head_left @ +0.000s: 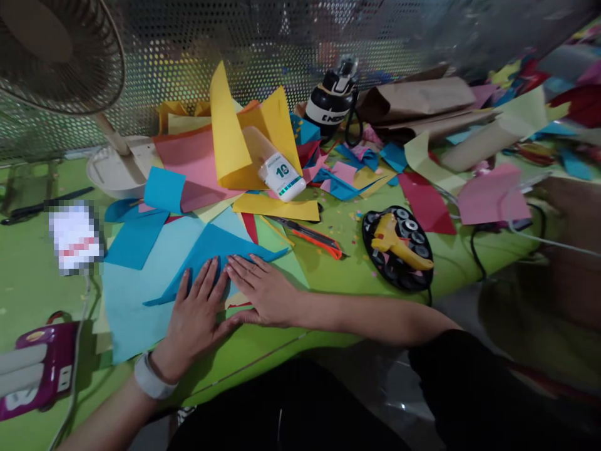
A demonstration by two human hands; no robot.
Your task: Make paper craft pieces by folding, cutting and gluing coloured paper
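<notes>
A dark blue paper [213, 241], folded to a triangle-like shape, lies on a larger light blue sheet [126, 313]. My left hand [200, 307] rests flat on its lower edge, fingers stretched out. Beside it, my right hand [263, 288] also presses flat on the blue paper, its fingertips close to those of the left. The two thumbs meet or nearly meet below. Just beyond the paper are a yellow paper strip [277, 207] and an orange utility knife [317, 241]. Part of the folded paper is hidden under my hands.
A glue bottle [282, 175] leans on yellow paper. At right, a yellow glue gun [399, 244] lies on a round black tray [369, 235]. A fan [119, 141], a phone [75, 238] and a purple device [51, 357] stand left. A black bottle [331, 103] is behind.
</notes>
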